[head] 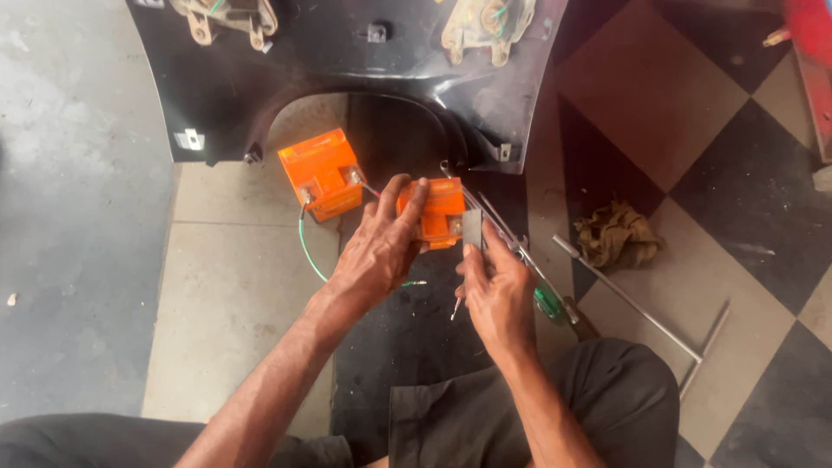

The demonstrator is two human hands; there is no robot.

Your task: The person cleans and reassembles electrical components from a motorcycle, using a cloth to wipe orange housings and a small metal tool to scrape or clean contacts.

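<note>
My left hand (379,250) grips a small orange battery (438,214) from its left side, thumb over the top. My right hand (497,290) holds a small grey rectangular piece (472,228) against the battery's right front corner. A second orange battery (321,172) stands on the floor just to the left, with a green wire (307,249) running from its terminal down behind my left hand.
A black plastic vehicle body panel (347,78) lies at the top with metal brackets on it. A green-handled screwdriver (549,302), thin metal rods, a T-handle wrench (646,314) and a crumpled rag (617,234) lie on the chequered floor to the right.
</note>
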